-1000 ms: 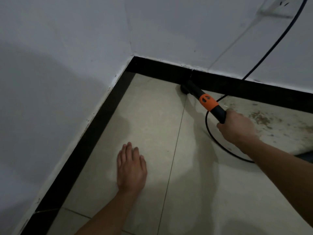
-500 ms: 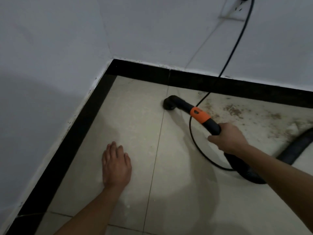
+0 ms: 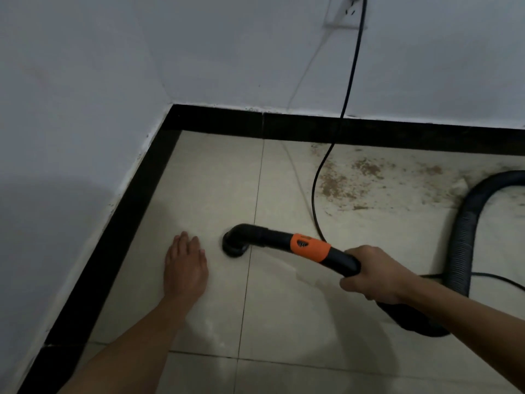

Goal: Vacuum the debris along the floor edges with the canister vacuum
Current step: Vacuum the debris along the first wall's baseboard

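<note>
Left hand [image 3: 186, 270] rests flat on the pale floor tile [image 3: 284, 317], fingers straight. Right hand [image 3: 375, 277] grips the black wand [image 3: 339, 258] behind its orange collar [image 3: 311, 247]. Round nozzle [image 3: 235, 245] sits on the tile just beside the left hand. Brown debris [image 3: 341, 183] lies near the black baseboard [image 3: 284, 127]; ribbed hose [image 3: 466, 237] loops at right.

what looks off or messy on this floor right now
Brown debris is scattered over the tiles along the far baseboard, right of the power cord. The right hand grips the vacuum wand, whose nozzle sits away from it, beside the left hand flat on the tiles.
</note>
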The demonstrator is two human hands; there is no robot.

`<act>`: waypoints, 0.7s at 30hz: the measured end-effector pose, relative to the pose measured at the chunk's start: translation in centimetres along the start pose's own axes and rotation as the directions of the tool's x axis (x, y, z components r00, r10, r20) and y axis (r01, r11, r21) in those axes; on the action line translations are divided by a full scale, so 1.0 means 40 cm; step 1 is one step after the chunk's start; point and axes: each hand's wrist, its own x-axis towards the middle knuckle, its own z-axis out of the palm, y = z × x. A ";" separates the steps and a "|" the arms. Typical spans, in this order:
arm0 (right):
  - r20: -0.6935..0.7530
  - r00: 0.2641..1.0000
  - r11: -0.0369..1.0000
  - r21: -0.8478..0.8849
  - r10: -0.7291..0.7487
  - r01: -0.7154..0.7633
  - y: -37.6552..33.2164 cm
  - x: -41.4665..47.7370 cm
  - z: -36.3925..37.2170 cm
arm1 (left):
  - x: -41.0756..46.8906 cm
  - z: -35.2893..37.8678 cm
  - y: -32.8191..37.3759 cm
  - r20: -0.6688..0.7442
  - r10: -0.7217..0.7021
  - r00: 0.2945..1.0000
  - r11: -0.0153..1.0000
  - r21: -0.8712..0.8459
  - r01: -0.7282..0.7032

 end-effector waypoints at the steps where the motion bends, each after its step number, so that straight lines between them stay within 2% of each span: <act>1: -0.048 0.999 1.000 -0.024 0.011 -0.012 0.001 0.000 0.001 | 0.001 -0.004 -0.004 0.006 0.011 1.000 1.000 0.007 -0.011; 4: -0.184 0.982 0.995 -0.079 0.039 -0.054 0.010 -0.015 0.019 | 0.003 -0.009 0.006 0.042 0.000 0.999 0.999 0.041 -0.002; 8: -0.184 0.982 0.992 -0.107 0.048 -0.068 0.058 -0.078 0.049 | 0.001 0.006 0.075 0.069 0.032 0.997 0.999 0.004 -0.032; 12: -0.255 0.951 0.981 -0.042 0.173 -0.189 0.153 -0.175 0.042 | 0.006 0.028 0.195 0.043 0.153 0.987 0.985 -0.091 -0.149; 18: -0.388 0.864 0.947 0.155 0.321 -0.282 0.283 -0.291 0.011 | 0.031 0.071 0.348 0.058 0.187 0.981 0.970 -0.168 -0.175; 21: -0.343 0.882 0.946 0.084 0.323 -0.313 0.315 -0.314 0.020 | 0.017 0.096 0.360 0.049 0.186 0.981 0.976 -0.128 -0.179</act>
